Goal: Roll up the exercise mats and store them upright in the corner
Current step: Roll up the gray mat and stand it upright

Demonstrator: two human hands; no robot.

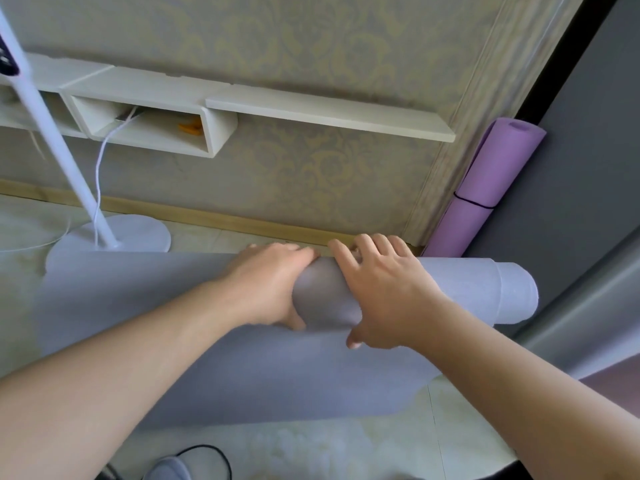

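A: Both hands are on the grey mat [325,299]. Left hand [266,285] cups the roll from its left side, fingers over the top, thumb underneath. Right hand [384,292] lies spread over the crest, thumb hooked at the near edge. Neither is clenched; both are pressing and wrapping the roll.

B: Where does it sit?

A: On the floor [311,441], just short of the wall [311,181]. The rolled part runs left to right, parallel to the skirting. Its open end [516,292] points right, toward the grey panel [571,174]. A flat tail lies unrolled on the near side, toward the person.

B: Handling?

A: Looks like soft foam, light, and bends easily. It's likely springy, so I'd expect it to loosen if let go. The right end already telescopes a bit, inner layers sticking out. I'd grip wide, hands nearer the two ends, to keep the edges square.

B: The other one?

A: The purple mat [485,188] is already rolled, strapped, and standing in the corner, leaning slightly, top end up.

B: Clearance?

A: The lamp base [138,233] is close at the far left; the roll's left end is near it.
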